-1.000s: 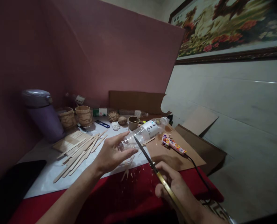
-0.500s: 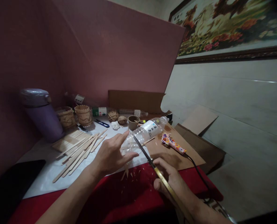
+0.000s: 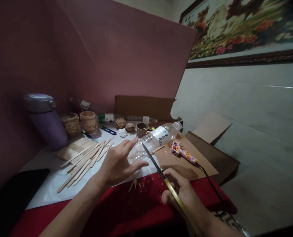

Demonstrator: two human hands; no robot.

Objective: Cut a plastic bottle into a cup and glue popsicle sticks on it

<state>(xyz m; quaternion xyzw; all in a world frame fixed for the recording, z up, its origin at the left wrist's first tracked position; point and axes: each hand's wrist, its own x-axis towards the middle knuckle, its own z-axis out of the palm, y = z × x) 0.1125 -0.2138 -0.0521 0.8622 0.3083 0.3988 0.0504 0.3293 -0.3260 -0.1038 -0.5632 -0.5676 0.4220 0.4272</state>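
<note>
A clear plastic bottle (image 3: 161, 135) with a white label lies slanted over the table, its capped-end neck pointing to the far right. My left hand (image 3: 119, 161) grips the bottle's base end, thumb on the near side and fingers on the far side. In my right hand (image 3: 177, 186) is a pair of scissors (image 3: 170, 189) with brass-coloured handles. The dark blades look closed or nearly so and reach the bottle's wall near my left fingers; whether they pierce it I cannot tell.
Wooden craft sticks (image 3: 87, 164) lie at left, before two stick-covered cups (image 3: 89, 121) and a purple tumbler (image 3: 46, 121). Twine balls (image 3: 120, 122) and a small brown pot (image 3: 142, 130) stand behind. A flower-patterned glue gun (image 3: 184, 152) with a black cord rests on cardboard (image 3: 203, 169).
The view has shifted very slightly. Both hands, the bottle and the scissors keep nearly the same positions.
</note>
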